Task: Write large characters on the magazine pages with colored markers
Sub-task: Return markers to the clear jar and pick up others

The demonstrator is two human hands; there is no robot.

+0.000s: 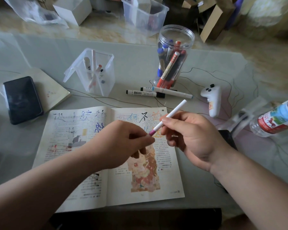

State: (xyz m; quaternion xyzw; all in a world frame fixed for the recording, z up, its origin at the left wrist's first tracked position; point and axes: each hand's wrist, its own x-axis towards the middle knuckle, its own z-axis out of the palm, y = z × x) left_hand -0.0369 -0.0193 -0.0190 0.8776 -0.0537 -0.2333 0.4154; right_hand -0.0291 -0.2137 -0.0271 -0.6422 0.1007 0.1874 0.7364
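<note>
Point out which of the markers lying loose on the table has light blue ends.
The white marker nearest the white controller: both its ends are light blue, while the other two loose markers have black ends.

The open magazine [60, 130] has matt, slightly yellowed printed paper pages. The slim white marker with a pink end [176, 109] is smooth plastic. The round clear jar [176, 35] and the square translucent holder [105, 83] are glossy plastic. The pale green tabletop [48, 52] is smooth and faintly reflective.
</note>
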